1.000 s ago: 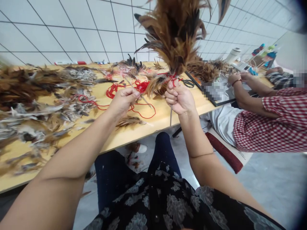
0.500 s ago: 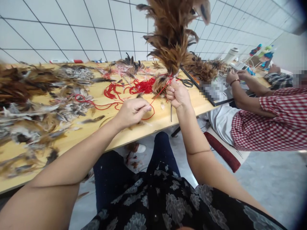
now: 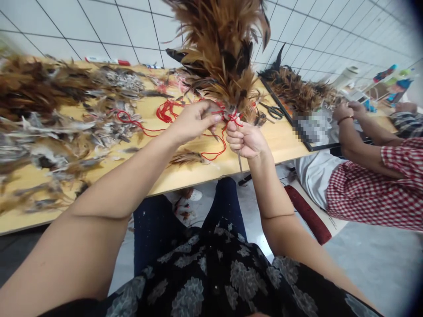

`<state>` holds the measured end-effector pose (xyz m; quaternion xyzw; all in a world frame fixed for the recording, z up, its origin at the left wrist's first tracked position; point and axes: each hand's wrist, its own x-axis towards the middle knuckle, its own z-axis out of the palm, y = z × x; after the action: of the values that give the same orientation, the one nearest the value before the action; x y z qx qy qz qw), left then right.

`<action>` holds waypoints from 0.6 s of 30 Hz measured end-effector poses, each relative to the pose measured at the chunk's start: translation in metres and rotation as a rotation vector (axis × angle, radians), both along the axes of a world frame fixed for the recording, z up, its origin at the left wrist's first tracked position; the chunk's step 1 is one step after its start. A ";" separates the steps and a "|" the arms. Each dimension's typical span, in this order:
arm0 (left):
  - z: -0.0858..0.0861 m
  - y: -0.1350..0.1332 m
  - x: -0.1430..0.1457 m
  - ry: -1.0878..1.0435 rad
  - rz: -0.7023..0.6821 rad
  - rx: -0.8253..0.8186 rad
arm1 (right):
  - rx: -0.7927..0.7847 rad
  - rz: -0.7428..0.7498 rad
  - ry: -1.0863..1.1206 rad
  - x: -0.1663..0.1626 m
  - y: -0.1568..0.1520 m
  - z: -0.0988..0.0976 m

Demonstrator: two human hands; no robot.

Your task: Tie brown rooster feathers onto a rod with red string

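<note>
Upright in front of me stands a brown and black feather duster, its top cut off by the frame. My right hand is closed around its thin stem, just below the feathers. Red string is wound about the stem above that fist. Close on the left side of the binding is my left hand, its thumb and fingers bent together on red string; the fingertips are partly hidden. A slack length of this string loops down onto the table. A small feather bunch lies below my left hand.
Loose feathers cover the left of the wooden table. Black scissors lie right of the duster. Beyond them are a black-edged tray with another feathered piece, and a co-worker's hands. A tiled wall stands behind.
My left hand has moved up and right to the duster's binding. The duster's feathers lean further left, and the red string now hangs slack from near the stem. The view has shifted slightly.
</note>
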<state>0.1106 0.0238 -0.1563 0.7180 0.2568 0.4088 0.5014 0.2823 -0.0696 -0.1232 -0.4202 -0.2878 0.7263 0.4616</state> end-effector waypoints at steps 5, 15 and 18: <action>-0.005 0.009 -0.005 -0.136 0.136 -0.055 | -0.083 0.035 -0.075 -0.002 0.004 -0.009; -0.020 0.008 0.002 -0.229 0.104 -0.297 | -0.198 0.104 0.074 -0.016 0.005 -0.028; -0.026 0.009 0.005 -0.236 0.090 -0.351 | -0.205 0.104 0.136 -0.017 0.005 -0.034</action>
<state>0.1158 0.0324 -0.1824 0.5545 0.2953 0.4611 0.6267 0.2656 -0.0644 -0.1574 -0.3993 -0.2014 0.8016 0.3966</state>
